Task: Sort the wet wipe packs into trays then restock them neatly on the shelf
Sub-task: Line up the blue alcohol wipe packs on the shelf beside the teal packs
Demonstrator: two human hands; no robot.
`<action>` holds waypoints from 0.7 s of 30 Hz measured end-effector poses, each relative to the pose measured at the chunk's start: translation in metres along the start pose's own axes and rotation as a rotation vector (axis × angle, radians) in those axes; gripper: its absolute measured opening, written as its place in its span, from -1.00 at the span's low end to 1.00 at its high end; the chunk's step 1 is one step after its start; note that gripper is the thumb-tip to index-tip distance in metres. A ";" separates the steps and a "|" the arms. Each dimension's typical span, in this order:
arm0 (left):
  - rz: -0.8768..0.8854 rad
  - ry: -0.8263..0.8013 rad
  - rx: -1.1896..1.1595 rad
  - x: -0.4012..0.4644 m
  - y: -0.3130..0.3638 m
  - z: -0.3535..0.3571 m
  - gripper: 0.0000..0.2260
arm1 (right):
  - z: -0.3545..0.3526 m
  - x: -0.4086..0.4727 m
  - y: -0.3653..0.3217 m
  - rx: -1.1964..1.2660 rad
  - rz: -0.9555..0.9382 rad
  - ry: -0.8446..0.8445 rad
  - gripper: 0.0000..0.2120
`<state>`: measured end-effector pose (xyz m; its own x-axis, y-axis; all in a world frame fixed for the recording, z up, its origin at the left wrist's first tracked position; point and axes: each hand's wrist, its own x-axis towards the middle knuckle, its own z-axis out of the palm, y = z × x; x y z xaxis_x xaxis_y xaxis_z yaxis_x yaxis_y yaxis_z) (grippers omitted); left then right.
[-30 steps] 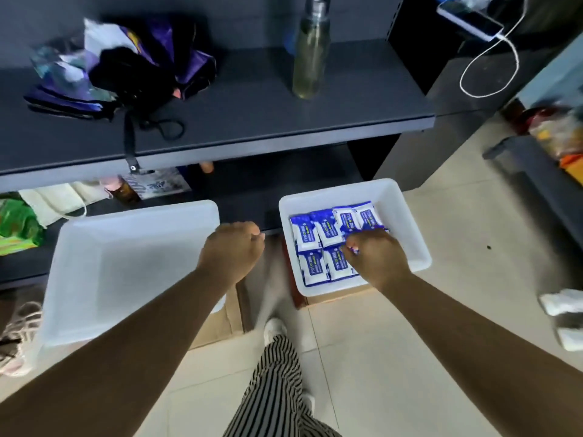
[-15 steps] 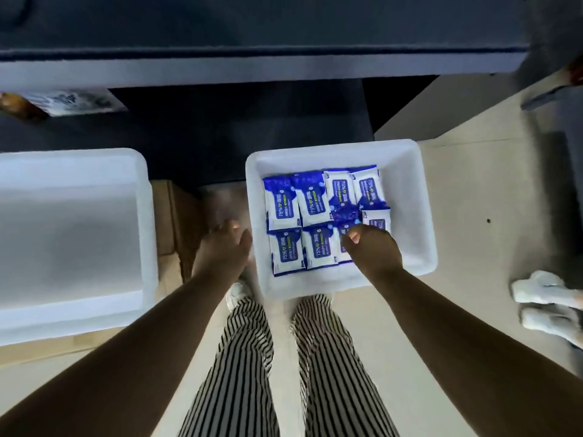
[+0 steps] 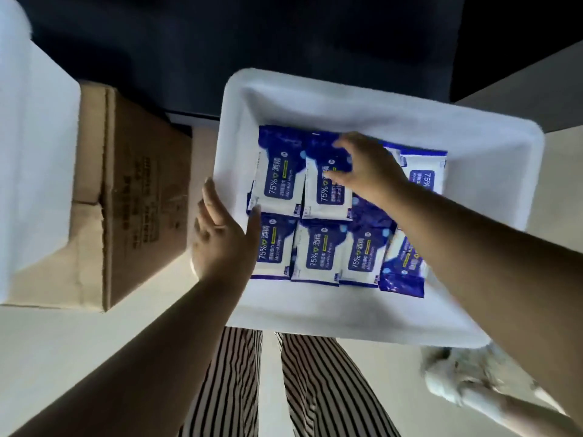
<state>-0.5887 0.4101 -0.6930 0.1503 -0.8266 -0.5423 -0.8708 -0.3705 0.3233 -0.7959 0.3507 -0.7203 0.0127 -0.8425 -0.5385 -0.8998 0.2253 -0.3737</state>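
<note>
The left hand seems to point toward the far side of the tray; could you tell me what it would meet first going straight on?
Probably the white tray's left rim, which the left hand already overlaps; depth is unclear.

Blue-and-white wet wipe packs (image 3: 318, 247) lay in a white plastic tray (image 3: 492, 171). The right hand (image 3: 366, 168) rested open on one pack; the left hand (image 3: 220, 241) touched the tray's left rim.

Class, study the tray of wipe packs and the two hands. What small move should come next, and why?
Probably straighten the skewed pack at the near right so it lines up with its row. It lies tilted and overlaps its neighbour, while the other wet wipe packs sit flat and square. The right hand rests over the far row; the left hand is open at the tray edge.
</note>
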 end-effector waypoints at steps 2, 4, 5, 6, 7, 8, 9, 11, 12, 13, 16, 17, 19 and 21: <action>0.010 0.056 0.006 0.002 -0.001 0.006 -0.28 | -0.001 0.015 0.003 -0.031 -0.077 -0.053 -0.41; 0.009 0.080 0.004 0.002 -0.004 0.009 -0.25 | 0.006 0.023 0.006 -0.128 -0.102 -0.157 -0.21; 0.010 0.086 0.005 0.001 -0.005 0.009 -0.23 | 0.011 0.023 0.007 -0.194 -0.105 -0.196 -0.11; 0.011 0.091 0.002 0.001 -0.007 0.009 -0.22 | 0.016 0.023 0.009 -0.244 -0.099 -0.207 -0.05; 0.015 0.095 -0.003 0.001 -0.007 0.010 -0.21 | 0.019 0.023 0.010 -0.280 -0.087 -0.190 -0.03; 0.023 0.094 -0.002 0.001 -0.007 0.009 -0.19 | 0.020 0.023 0.011 -0.300 -0.070 -0.166 -0.03; 0.027 0.093 0.004 0.000 -0.007 0.009 -0.18 | 0.020 0.022 0.010 -0.309 -0.045 -0.151 -0.04; 0.017 0.081 0.000 -0.001 -0.005 0.009 -0.16 | 0.017 0.018 0.007 -0.293 0.032 -0.139 -0.08; -0.017 0.063 -0.029 -0.002 -0.003 0.008 -0.15 | 0.016 0.015 0.008 -0.270 0.066 -0.130 -0.12; -0.064 0.056 -0.070 -0.002 -0.001 0.008 -0.13 | 0.015 0.013 0.009 -0.229 0.089 -0.115 -0.19; 0.057 0.226 -0.113 -0.015 0.007 0.010 -0.24 | 0.008 -0.004 0.015 0.067 0.172 -0.079 -0.50; 0.197 0.270 -0.085 -0.021 0.010 0.014 -0.33 | 0.006 -0.011 0.019 0.203 0.226 -0.069 -0.65; 0.336 0.132 -0.083 -0.028 0.011 0.031 -0.41 | 0.004 -0.025 0.029 0.479 0.395 -0.023 -0.79; 0.211 -0.110 -0.163 -0.023 0.012 0.048 -0.42 | 0.005 -0.040 0.041 0.799 0.619 0.018 -0.80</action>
<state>-0.6252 0.4456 -0.7138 -0.0854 -0.8451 -0.5277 -0.7896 -0.2656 0.5532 -0.8309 0.3966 -0.7180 -0.3698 -0.4720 -0.8003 -0.1897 0.8816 -0.4323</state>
